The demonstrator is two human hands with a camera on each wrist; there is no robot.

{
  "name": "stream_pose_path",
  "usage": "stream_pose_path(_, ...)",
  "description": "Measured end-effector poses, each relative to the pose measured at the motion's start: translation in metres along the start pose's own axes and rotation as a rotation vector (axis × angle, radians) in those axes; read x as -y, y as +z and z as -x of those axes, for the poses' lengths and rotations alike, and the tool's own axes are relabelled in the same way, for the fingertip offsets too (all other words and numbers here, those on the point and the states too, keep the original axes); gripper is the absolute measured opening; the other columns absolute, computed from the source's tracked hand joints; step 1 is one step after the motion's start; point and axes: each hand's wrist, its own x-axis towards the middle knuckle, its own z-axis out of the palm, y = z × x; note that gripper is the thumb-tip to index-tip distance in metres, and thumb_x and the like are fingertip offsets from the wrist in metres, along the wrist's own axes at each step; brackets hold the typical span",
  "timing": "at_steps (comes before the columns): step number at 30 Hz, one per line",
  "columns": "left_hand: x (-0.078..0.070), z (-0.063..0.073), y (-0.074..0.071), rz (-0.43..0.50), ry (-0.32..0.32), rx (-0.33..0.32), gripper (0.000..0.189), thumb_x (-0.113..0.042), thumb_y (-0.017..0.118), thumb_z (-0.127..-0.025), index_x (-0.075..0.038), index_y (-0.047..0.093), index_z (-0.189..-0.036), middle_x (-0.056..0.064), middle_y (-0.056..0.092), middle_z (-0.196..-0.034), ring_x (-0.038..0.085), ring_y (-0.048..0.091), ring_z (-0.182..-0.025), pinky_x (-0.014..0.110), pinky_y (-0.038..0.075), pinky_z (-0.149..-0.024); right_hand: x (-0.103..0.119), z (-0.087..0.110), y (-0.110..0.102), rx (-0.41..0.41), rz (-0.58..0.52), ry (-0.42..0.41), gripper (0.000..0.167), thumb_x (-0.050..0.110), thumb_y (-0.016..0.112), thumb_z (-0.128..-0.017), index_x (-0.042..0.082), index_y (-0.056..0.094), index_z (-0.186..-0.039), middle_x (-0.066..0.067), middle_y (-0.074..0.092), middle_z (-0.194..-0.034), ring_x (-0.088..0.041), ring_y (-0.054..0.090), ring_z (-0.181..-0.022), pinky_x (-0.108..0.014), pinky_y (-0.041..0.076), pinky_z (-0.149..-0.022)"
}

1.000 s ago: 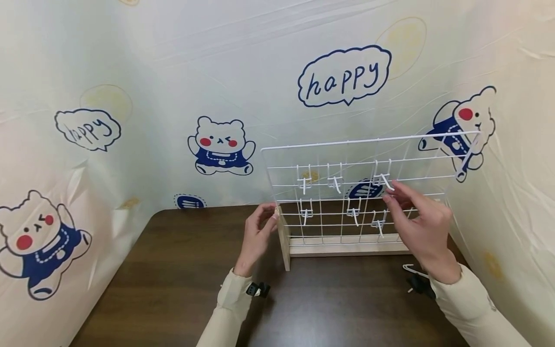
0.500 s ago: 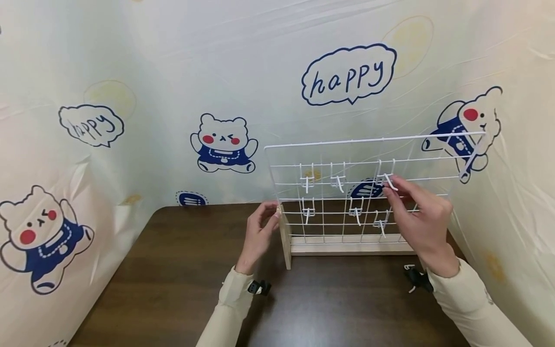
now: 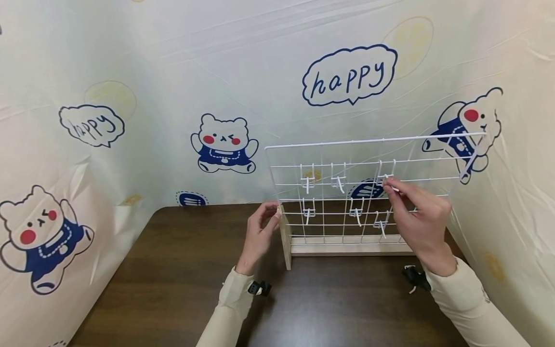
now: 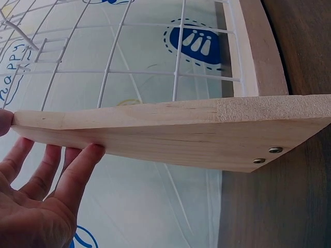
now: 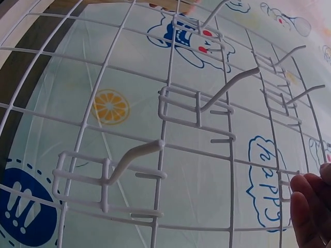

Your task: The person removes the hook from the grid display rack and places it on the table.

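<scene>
A white wire grid panel (image 3: 329,143) stands upright in a pale wooden stand on the table. My left hand (image 3: 260,231) grips the top of the stand's left side board (image 3: 284,241); in the left wrist view the thumb lies on one face of the board (image 4: 170,139) and the fingers on the other. With thumb and fingertips, my right hand (image 3: 422,221) pinches the arm of a white wire hook (image 3: 380,169) in the upper row on the grid, hiding its tip. Several like hooks hang there, such as one at upper left (image 3: 307,179) and one lower right (image 3: 381,223).
The dark brown table (image 3: 186,270) reaches forward to a pale printed curtain (image 3: 269,62) that encloses the back and sides. A black wrist camera (image 3: 415,278) hangs under the right forearm, with a small white bit showing beside it. The stand's wooden base bar (image 3: 347,248) runs along the bottom.
My right fingertips have shifted slightly left along the hook's arm, closer to the grid. My left hand keeps its grip on the side board. The view tilted a little earlier on.
</scene>
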Motion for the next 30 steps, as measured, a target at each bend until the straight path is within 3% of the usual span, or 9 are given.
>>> stream_pose_path(7,0.000,0.000,0.000,-0.005,-0.001,0.001,0.023,-0.013,0.058,-0.105,-0.007,0.067,-0.125,0.018,0.070,-0.122,0.035,0.069,-0.114,0.050,0.065,-0.083,0.001,-0.001,-0.001,0.001,0.025,-0.010,0.023,-0.012,0.078,-0.081,-0.009,0.078,-0.103,-0.028,0.078,-0.098,0.017,0.063,-0.111,-0.004,0.048,-0.094)
stream_pose_path(17,0.000,0.001,0.000,-0.001,-0.001,-0.008,0.023,-0.012,0.059,-0.104,-0.005,0.067,-0.124,0.018,0.071,-0.121,0.034,0.069,-0.111,0.042,0.066,-0.081,0.001,-0.009,-0.002,-0.077,-0.004,-0.029,0.014,0.001,0.078,-0.088,-0.009,0.080,-0.098,-0.028,0.077,-0.091,0.019,0.064,-0.100,-0.001,0.047,-0.079)
stream_pose_path(23,0.000,0.001,0.001,0.004,0.000,-0.014,0.022,-0.013,0.060,-0.104,-0.007,0.068,-0.124,0.018,0.071,-0.121,0.034,0.069,-0.111,0.042,0.066,-0.081,0.002,-0.013,-0.005,-0.104,0.005,-0.049,0.017,0.008,0.077,-0.092,-0.007,0.080,-0.097,-0.027,0.077,-0.087,0.022,0.062,-0.093,-0.002,0.032,-0.059)
stream_pose_path(27,0.000,0.001,0.001,0.000,0.001,-0.011,0.022,-0.014,0.059,-0.105,-0.008,0.068,-0.124,0.017,0.070,-0.121,0.034,0.069,-0.112,0.043,0.066,-0.082,0.005,-0.014,-0.009,-0.114,0.001,-0.057,0.022,0.013,0.077,-0.093,-0.008,0.080,-0.097,-0.028,0.077,-0.089,0.021,0.063,-0.095,-0.002,0.031,-0.059)
stream_pose_path(30,0.001,0.001,0.001,-0.009,0.004,-0.011,0.022,-0.014,0.059,-0.105,-0.008,0.068,-0.124,0.017,0.070,-0.122,0.034,0.069,-0.112,0.045,0.066,-0.082,0.009,-0.014,-0.012,-0.121,-0.008,-0.079,0.029,0.020,0.076,-0.096,-0.009,0.079,-0.097,-0.030,0.076,-0.089,0.018,0.066,-0.099,0.000,0.038,-0.067)
